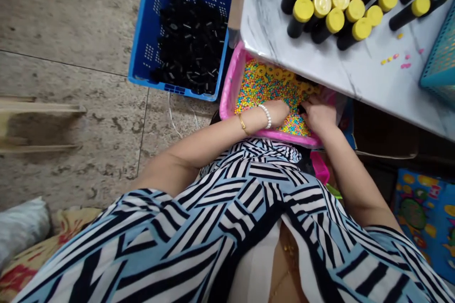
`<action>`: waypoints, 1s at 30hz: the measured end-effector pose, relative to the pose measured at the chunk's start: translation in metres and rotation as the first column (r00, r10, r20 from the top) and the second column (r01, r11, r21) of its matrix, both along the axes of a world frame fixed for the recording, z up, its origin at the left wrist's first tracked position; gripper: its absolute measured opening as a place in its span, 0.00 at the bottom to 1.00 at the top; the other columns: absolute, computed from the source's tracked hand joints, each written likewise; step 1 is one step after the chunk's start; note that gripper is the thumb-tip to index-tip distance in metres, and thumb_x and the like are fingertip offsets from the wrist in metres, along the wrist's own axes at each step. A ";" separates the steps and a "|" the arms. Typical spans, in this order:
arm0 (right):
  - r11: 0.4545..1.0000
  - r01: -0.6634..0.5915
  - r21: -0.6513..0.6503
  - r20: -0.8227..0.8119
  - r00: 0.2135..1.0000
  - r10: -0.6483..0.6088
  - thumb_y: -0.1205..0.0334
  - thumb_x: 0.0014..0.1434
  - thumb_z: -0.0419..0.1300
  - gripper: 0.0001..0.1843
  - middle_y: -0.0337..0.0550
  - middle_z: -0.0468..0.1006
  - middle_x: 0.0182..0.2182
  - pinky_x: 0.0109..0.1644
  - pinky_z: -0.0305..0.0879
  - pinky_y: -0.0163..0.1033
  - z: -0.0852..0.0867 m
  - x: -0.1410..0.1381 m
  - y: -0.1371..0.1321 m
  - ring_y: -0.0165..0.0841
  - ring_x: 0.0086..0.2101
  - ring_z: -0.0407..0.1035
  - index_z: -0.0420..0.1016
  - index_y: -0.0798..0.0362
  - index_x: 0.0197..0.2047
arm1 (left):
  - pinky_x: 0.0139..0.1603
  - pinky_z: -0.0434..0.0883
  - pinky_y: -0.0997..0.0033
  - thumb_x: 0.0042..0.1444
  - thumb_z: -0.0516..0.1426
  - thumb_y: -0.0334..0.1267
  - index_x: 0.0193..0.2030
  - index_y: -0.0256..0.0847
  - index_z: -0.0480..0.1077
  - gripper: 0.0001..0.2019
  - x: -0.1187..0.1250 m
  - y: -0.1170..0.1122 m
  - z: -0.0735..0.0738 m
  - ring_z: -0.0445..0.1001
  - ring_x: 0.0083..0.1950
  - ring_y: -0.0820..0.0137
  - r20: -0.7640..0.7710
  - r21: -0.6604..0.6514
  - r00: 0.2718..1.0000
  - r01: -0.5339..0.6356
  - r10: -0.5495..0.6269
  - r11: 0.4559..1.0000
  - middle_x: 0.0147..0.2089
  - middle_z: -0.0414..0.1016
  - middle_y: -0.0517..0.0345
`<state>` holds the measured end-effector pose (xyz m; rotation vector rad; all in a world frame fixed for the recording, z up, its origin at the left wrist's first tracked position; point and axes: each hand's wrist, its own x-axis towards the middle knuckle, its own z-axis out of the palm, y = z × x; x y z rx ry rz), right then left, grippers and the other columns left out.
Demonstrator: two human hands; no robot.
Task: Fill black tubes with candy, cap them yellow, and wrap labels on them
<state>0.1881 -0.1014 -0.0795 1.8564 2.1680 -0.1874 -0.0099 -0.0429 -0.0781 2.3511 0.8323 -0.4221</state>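
Note:
A pink tray [231, 80] lined with clear plastic holds a bed of small coloured candy balls [259, 90]. My left hand [279, 113], with a pearl bracelet at its wrist, is curled down among the balls; its fingertips are hidden. Close by on the right, my right hand [320, 116] is closed around a black tube [302, 109], of which only a small part shows. Yellow ring-shaped caps [277, 74] lie along the far side of the tray, partly on the balls.
Black tubes with yellow caps [334, 20] stand grouped on the marble-patterned table [270, 23], with a few loose balls near a teal basket [441, 61]. A blue crate [142, 57] of black parts [192, 47] stands on the floor. A printed blue box [423, 218] is at right.

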 end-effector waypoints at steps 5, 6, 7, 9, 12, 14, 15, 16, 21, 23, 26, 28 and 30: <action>0.999 -0.048 -0.003 -0.184 0.982 0.046 0.55 0.64 0.63 0.18 0.53 0.83 0.50 0.45 0.72 0.45 0.005 -0.014 -0.001 0.47 0.47 0.77 0.82 0.47 0.55 | 0.53 0.75 0.60 0.57 0.66 0.37 0.51 0.30 0.81 0.17 -0.022 -0.013 0.005 0.81 0.51 0.51 0.158 0.071 0.962 -0.236 0.222 0.969 0.47 0.83 0.37; 0.999 -0.030 0.043 -0.272 0.961 0.041 0.53 0.63 0.65 0.19 0.52 0.83 0.51 0.48 0.73 0.47 0.006 -0.014 -0.003 0.47 0.47 0.77 0.82 0.48 0.55 | 0.54 0.75 0.60 0.58 0.65 0.37 0.53 0.31 0.81 0.18 -0.030 -0.015 0.005 0.81 0.51 0.52 0.211 0.082 0.942 -0.285 0.263 0.955 0.48 0.83 0.38; 0.996 0.014 0.088 -0.375 0.927 0.021 0.51 0.61 0.67 0.20 0.52 0.83 0.50 0.50 0.74 0.48 0.008 -0.014 -0.005 0.46 0.47 0.78 0.82 0.49 0.55 | 0.56 0.74 0.59 0.58 0.65 0.38 0.54 0.31 0.80 0.19 -0.038 -0.017 0.005 0.80 0.52 0.53 0.269 0.084 0.916 -0.330 0.298 0.940 0.49 0.83 0.38; 0.981 0.155 0.117 -0.610 0.791 -0.052 0.49 0.58 0.70 0.23 0.49 0.84 0.48 0.53 0.75 0.49 0.011 -0.017 -0.011 0.43 0.44 0.79 0.81 0.50 0.54 | 0.58 0.73 0.58 0.59 0.65 0.37 0.57 0.32 0.78 0.20 -0.054 -0.022 0.005 0.79 0.53 0.54 0.399 0.054 0.851 -0.392 0.340 0.918 0.51 0.82 0.40; 0.957 0.286 -0.042 -0.865 0.469 -0.178 0.49 0.53 0.73 0.26 0.46 0.84 0.47 0.54 0.78 0.48 0.015 -0.031 -0.018 0.40 0.43 0.80 0.79 0.50 0.53 | 0.60 0.72 0.59 0.58 0.66 0.36 0.59 0.33 0.76 0.22 -0.070 -0.032 0.005 0.78 0.54 0.58 0.593 -0.044 0.715 -0.430 0.370 0.902 0.53 0.81 0.43; 0.948 0.283 -0.143 -0.911 0.337 -0.239 0.49 0.51 0.73 0.28 0.45 0.84 0.49 0.56 0.77 0.48 0.016 -0.045 -0.022 0.40 0.46 0.81 0.77 0.49 0.52 | 0.59 0.73 0.61 0.56 0.68 0.35 0.60 0.34 0.75 0.24 -0.074 -0.039 0.005 0.78 0.54 0.60 0.693 -0.106 0.610 -0.441 0.385 0.891 0.55 0.80 0.44; 0.944 0.283 -0.169 -0.915 0.310 -0.257 0.48 0.50 0.73 0.28 0.45 0.84 0.49 0.57 0.77 0.49 0.015 -0.053 -0.024 0.40 0.47 0.81 0.76 0.49 0.52 | 0.58 0.73 0.62 0.56 0.68 0.34 0.61 0.35 0.75 0.25 -0.074 -0.042 0.005 0.78 0.54 0.60 0.729 -0.128 0.564 -0.443 0.388 0.887 0.55 0.80 0.45; 0.941 0.287 -0.181 -0.918 0.294 -0.266 0.48 0.51 0.72 0.28 0.45 0.84 0.49 0.58 0.77 0.49 0.014 -0.059 -0.026 0.40 0.47 0.81 0.76 0.49 0.52 | 0.58 0.74 0.62 0.55 0.68 0.33 0.61 0.36 0.74 0.26 -0.074 -0.045 0.005 0.78 0.54 0.61 0.757 -0.145 0.524 -0.447 0.390 0.883 0.56 0.79 0.45; 0.966 0.179 -0.184 -0.925 0.300 -0.232 0.49 0.56 0.68 0.27 0.46 0.83 0.51 0.55 0.78 0.45 0.005 -0.064 -0.016 0.38 0.48 0.80 0.73 0.49 0.57 | 0.58 0.74 0.61 0.58 0.65 0.32 0.54 0.39 0.76 0.16 -0.073 -0.046 0.002 0.78 0.54 0.63 0.813 -0.204 0.381 -0.521 0.440 0.829 0.51 0.81 0.49; 0.974 0.179 -0.139 -0.866 0.456 -0.207 0.50 0.59 0.64 0.25 0.47 0.84 0.48 0.53 0.77 0.46 0.001 -0.049 0.005 0.38 0.46 0.80 0.75 0.50 0.57 | 0.57 0.75 0.63 0.59 0.63 0.30 0.52 0.39 0.76 0.14 -0.074 -0.045 0.000 0.79 0.52 0.65 0.818 -0.232 0.358 -0.510 0.450 0.828 0.51 0.82 0.51; 0.941 0.334 0.063 -0.654 0.726 -0.214 0.50 0.65 0.58 0.21 0.51 0.85 0.44 0.56 0.75 0.54 -0.007 -0.022 0.050 0.44 0.45 0.79 0.79 0.52 0.55 | 0.57 0.76 0.65 0.60 0.60 0.29 0.54 0.41 0.76 0.16 -0.076 -0.045 -0.002 0.81 0.52 0.67 0.806 -0.289 0.362 -0.451 0.469 0.844 0.54 0.83 0.52; 0.938 0.317 0.142 -0.552 0.812 -0.191 0.49 0.68 0.56 0.23 0.54 0.85 0.47 0.62 0.70 0.56 -0.012 -0.011 0.080 0.46 0.51 0.76 0.78 0.52 0.58 | 0.56 0.76 0.66 0.61 0.60 0.30 0.55 0.41 0.76 0.16 -0.076 -0.046 -0.003 0.82 0.51 0.68 0.796 -0.321 0.362 -0.427 0.486 0.845 0.55 0.83 0.52; 0.975 0.189 0.114 -0.534 0.839 -0.100 0.46 0.70 0.55 0.27 0.55 0.83 0.51 0.67 0.65 0.55 -0.015 -0.008 0.100 0.46 0.57 0.73 0.73 0.53 0.64 | 0.55 0.77 0.68 0.61 0.60 0.31 0.55 0.41 0.76 0.16 -0.075 -0.046 -0.004 0.82 0.50 0.70 0.783 -0.361 0.348 -0.422 0.516 0.831 0.54 0.83 0.52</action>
